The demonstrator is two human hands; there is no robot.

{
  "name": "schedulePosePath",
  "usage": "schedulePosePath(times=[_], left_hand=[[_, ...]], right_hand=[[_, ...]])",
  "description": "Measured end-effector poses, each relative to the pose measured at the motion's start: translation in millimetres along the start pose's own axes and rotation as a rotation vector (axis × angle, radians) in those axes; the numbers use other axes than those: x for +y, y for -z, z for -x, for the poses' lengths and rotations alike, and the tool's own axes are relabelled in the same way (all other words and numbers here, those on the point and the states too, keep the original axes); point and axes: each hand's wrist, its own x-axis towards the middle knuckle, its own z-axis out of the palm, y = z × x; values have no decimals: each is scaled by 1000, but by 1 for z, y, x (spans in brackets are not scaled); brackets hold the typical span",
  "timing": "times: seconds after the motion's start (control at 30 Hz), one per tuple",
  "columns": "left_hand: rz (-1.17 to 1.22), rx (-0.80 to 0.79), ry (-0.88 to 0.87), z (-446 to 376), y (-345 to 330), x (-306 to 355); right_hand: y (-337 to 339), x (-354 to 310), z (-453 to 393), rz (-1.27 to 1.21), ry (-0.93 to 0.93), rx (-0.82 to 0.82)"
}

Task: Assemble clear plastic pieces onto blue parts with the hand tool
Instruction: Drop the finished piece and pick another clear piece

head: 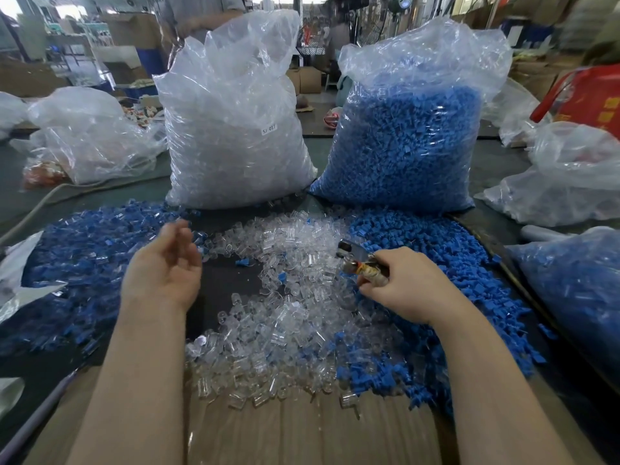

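Note:
A heap of clear plastic pieces (288, 317) lies in the middle of the table. Loose blue parts (436, 263) are piled to its right. On the left spreads a pile of blue parts with clear pieces fitted on them (87, 250). My right hand (402, 283) grips the hand tool (359, 260), whose metal jaws point left over the clear heap. My left hand (167, 263) hovers above the left pile, palm turned inward, fingers loose and blurred, holding nothing that I can see.
Two big plastic sacks stand behind the piles: one of clear pieces (235, 129), one of blue parts (409, 139). More bags lie at the left (87, 135) and right (577, 280). A cardboard sheet (302, 431) covers the near edge. A person stands behind the table.

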Motion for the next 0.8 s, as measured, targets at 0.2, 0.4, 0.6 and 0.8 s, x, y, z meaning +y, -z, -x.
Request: schedulePosePath(times=[0.2,0.4,0.6,0.8], left_hand=[[-1050,-426,-148,11,-18,-28],[-1613,-569,-225,27,-29,-62],[-1814,-502,-368,38,-39,-75],[-1822,-586,-439,38,-38,-80]], right_hand=[[-5,-6,-1,101,-3,-34],[-7,-4,-4,100,-9,-13],[-10,0,-7,60,-56,67],[-8,1,-8,-129,-100,183]])
